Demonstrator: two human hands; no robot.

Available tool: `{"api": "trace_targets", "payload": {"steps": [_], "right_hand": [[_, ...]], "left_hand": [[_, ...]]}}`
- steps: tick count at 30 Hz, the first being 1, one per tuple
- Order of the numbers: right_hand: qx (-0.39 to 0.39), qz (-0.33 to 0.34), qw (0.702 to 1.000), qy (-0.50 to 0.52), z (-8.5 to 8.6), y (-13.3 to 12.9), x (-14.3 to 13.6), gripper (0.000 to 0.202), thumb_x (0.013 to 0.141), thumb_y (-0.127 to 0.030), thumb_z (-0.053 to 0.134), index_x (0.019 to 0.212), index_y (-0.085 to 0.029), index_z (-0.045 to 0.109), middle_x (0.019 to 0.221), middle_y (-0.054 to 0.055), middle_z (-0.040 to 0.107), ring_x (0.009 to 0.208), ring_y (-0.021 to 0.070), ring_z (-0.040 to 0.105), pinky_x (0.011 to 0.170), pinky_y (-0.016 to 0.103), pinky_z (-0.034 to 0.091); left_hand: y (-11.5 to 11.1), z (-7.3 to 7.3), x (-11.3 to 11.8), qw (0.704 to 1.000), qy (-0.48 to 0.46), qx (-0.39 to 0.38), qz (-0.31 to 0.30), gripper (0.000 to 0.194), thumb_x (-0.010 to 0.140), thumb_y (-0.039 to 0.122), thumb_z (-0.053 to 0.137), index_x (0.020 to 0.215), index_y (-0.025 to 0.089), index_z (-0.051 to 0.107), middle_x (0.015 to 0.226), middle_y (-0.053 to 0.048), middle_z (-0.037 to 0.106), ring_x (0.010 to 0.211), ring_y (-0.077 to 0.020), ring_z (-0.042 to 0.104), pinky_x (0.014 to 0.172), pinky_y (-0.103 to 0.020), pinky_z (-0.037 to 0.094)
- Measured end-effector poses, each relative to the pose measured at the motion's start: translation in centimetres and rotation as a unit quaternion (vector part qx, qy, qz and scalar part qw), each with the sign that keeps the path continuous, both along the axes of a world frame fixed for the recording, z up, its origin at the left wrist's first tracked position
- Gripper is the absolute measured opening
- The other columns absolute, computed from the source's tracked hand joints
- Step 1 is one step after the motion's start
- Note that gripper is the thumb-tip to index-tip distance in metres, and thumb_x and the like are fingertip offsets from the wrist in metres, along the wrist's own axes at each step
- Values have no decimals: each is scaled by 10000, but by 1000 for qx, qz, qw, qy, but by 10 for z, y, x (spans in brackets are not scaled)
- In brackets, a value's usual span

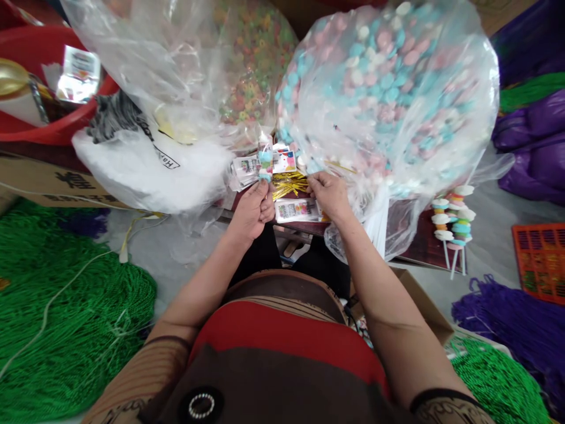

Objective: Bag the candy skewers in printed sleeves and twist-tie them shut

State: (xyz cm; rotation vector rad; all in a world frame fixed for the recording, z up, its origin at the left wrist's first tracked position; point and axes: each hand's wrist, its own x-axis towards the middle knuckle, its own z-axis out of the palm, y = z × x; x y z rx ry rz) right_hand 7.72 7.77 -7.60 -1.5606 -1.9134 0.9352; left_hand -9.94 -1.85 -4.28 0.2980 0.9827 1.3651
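Candy skewer [265, 165]: small stack of blue and pink rounds in a clear wrapper, held upright, pinched at its lower end by the left hand [252, 207], fingers closed around it. Right hand [327, 193]: just beside, across a narrow gap, fingertips curled down at the gold twist ties [289, 185]; whether it grips one cannot be told from this view. Gold twist ties: loose heap on the desk [415, 250] between the two hands. Printed label cards [295, 209]: flat, touching the ties on the near side; more cards behind the skewer. Open room: little; the working patch is hemmed by two bulging bags, and only the desk's near edge above the lap is free. Clear bag, right [388, 88]: pastel blue, pink and white candy discs, leaning over the right hand. Clear bag, left [198, 70]: multicoloured ring candies, with white material below. Finished skewers [454, 227]: standing at the desk's right edge, well apart. Red basin [48, 126]: far left, small packets inside. Floor: green netting [66, 312] left, purple netting [521, 324] right.
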Motion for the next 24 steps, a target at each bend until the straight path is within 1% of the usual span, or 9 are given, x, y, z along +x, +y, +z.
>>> {"api": "trace_targets", "payload": {"steps": [3,8,12,16,18,20,24], "right_hand": [[-14,-17,998,54,2,-2,1,165,897,-225,537,771,-201,641,665,-8,684,614,155,609,725,308,498],[56,-49,991,112,4,-5,10,159,882,-221,553,733,-220,607,637,-30,658,637,149,613,725,303,511],[68,-68,970,222,11,-14,17,119,905,-309,611,813,-236,633,638,-50,663,582,139,602,655,297,516],[53,-62,949,305,21,-29,18,201,898,-430,687,838,-247,631,640,-56,656,547,124,582,593,277,498],[56,-58,947,312,23,-36,16,236,896,-465,695,840,-245,630,644,-56,654,534,118,567,578,273,487],[80,-64,950,294,22,-41,13,240,910,-468,676,846,-240,632,643,-54,648,543,118,564,588,274,480],[129,-64,966,217,15,-45,6,199,952,-395,604,847,-229,632,639,-48,640,592,128,584,660,290,488]], "left_hand": [[0,-3,-1,1000,1,4,-1,349,958,424,676,751,161,578,429,121,335,310,-12,241,336,-142,194],[2,-4,0,1000,9,-7,5,359,947,446,686,756,164,572,429,126,325,306,-11,237,334,-142,184],[5,-5,6,1000,14,-23,-2,351,950,449,682,771,166,574,433,128,325,305,-11,238,335,-141,179],[10,-5,18,1000,1,-7,-11,295,1011,382,601,816,160,610,431,121,338,310,-19,246,345,-151,198],[12,-2,25,1000,-9,7,-9,268,1031,362,569,866,161,631,437,121,337,314,-23,247,351,-155,203],[14,1,30,1000,-13,17,0,265,1030,382,571,894,165,639,442,124,325,319,-24,236,354,-160,204],[15,5,37,1000,4,17,23,303,998,448,612,863,176,621,453,126,303,327,-25,222,354,-169,206]]}}
